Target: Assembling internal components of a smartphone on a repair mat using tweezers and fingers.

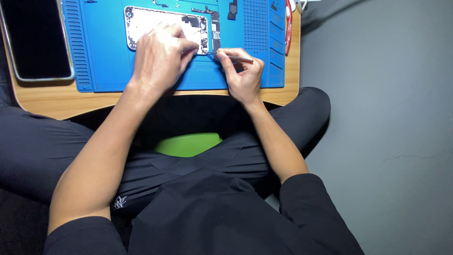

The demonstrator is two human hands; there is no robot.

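An opened phone body lies face-up on a blue repair mat, its white inner frame and dark boards showing. My left hand rests over the phone's near edge, fingertips pressing at its right corner. My right hand pinches a pair of thin metal tweezers, whose tip reaches left to the phone's lower right corner beside my left fingertips. Part of the phone is hidden under my left hand.
A detached phone screen lies dark at the left on the small wooden table. Small dark parts sit on the mat's top. A red-handled tool lies at the mat's right edge. Grey floor stretches right; a green seat shows below.
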